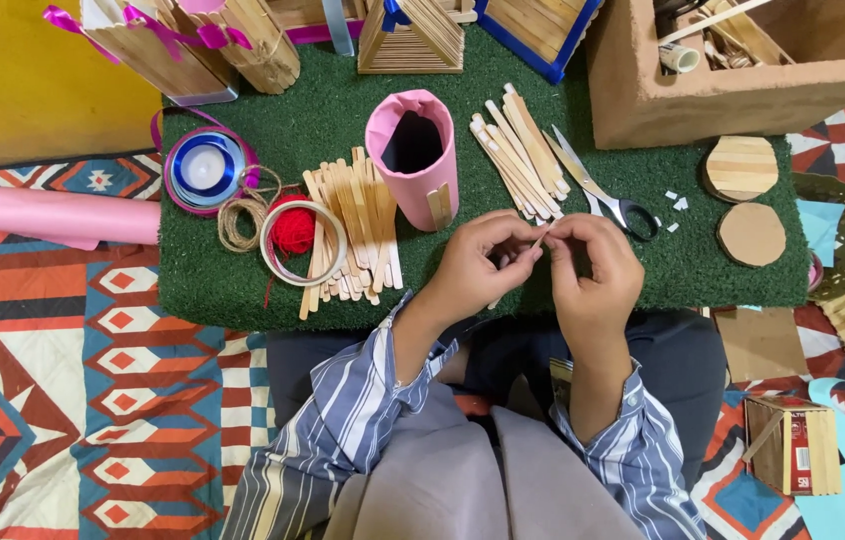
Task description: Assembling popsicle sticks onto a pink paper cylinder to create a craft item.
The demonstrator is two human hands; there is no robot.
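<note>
I hold one thin wooden stick [540, 238] over the near edge of the green mat [723, 270], left hand [478, 268] and right hand [591, 272] fingers pinching its ends; seemingly mid-trimming, next needing the scissors [598, 190] just beyond.

Both forearms in rolled striped sleeves reach forward and converge, the left hand [478, 265] and right hand [593, 270] meeting fingertip to fingertip, fingers curled in a pinch, wrists slightly bent inward.
</note>
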